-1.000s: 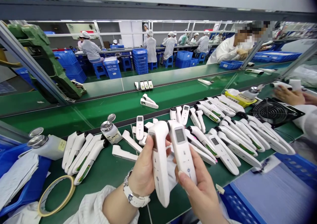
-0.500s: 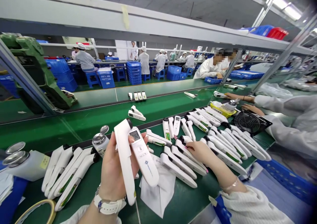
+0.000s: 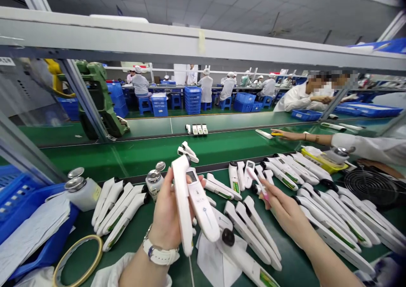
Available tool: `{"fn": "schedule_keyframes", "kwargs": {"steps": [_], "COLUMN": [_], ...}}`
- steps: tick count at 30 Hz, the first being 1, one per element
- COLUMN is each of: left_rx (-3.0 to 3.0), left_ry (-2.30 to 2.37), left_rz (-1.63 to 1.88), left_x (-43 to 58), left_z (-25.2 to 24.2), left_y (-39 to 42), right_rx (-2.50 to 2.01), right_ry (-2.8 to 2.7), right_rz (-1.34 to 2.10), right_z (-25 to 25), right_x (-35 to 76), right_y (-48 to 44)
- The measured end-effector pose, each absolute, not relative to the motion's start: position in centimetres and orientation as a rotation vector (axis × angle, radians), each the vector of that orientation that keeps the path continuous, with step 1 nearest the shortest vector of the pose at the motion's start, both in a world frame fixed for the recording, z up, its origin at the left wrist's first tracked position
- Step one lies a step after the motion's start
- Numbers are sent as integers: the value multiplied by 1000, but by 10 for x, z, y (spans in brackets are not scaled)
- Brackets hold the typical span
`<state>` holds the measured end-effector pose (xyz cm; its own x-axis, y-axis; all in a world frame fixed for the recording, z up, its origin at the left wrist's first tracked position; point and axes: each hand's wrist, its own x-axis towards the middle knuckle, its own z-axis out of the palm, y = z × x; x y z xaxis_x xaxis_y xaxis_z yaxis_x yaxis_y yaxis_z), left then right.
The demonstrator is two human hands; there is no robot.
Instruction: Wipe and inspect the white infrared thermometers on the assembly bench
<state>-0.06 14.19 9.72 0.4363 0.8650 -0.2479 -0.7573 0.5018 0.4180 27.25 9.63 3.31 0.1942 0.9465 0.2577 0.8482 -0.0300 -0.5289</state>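
My left hand (image 3: pixel 166 213) is closed round two white handheld thermometers (image 3: pixel 194 202), held upright side by side; one shows a small screen. A white watch sits on that wrist. My right hand (image 3: pixel 282 204) reaches forward over the green table (image 3: pixel 142 219) with fingers stretched out, fingertips touching a white thermometer (image 3: pixel 253 175) in the row ahead. More white thermometers (image 3: pixel 250 230) lie just below and between my hands, one on a white cloth (image 3: pixel 215 261).
Several thermometers (image 3: pixel 119 206) lie in a row at left beside two metal-capped dispenser bottles (image 3: pixel 80 189) (image 3: pixel 154 181). A tape roll (image 3: pixel 78 259) and blue crate (image 3: pixel 28 219) sit lower left. A long row of thermometers (image 3: pixel 336 211), a fan (image 3: pixel 369 187) and a co-worker's arm (image 3: pixel 349 141) are at right.
The view swung right. My right hand, which let go of a thermometer a second ago, reached on to the row ahead. Both thermometers stay in my left hand.
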Motion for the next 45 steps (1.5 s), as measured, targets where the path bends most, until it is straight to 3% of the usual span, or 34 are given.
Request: {"fn": "schedule_keyframes", "kwargs": {"steps": [6, 12, 17, 25, 30, 35, 40, 45], "left_rx": [292, 304, 227, 212, 291, 340, 369, 379], "left_ry": [362, 432, 390, 374, 473, 586, 608, 585], "left_rz": [839, 750, 660, 601, 777, 925, 990, 1026], "left_x": [14, 16, 14, 15, 14, 10, 9, 3], "left_z": [86, 85, 85, 87, 85, 84, 78, 80], "left_y": [132, 126, 125, 121, 130, 135, 139, 151], "right_rx": [-1114, -958, -1038, -972, -674, -1007, -679, -969], "right_ry": [-2335, -2842, -2749, -2763, -2914, -2802, -3108, -2897], "right_rz": [319, 243, -185, -119, 75, -275, -31, -127], "right_z": [98, 118, 118, 121, 112, 123, 131, 111], "right_x": [198, 178, 180, 180, 176, 184, 176, 174], "right_y": [72, 71, 74, 71, 62, 75, 80, 86]}}
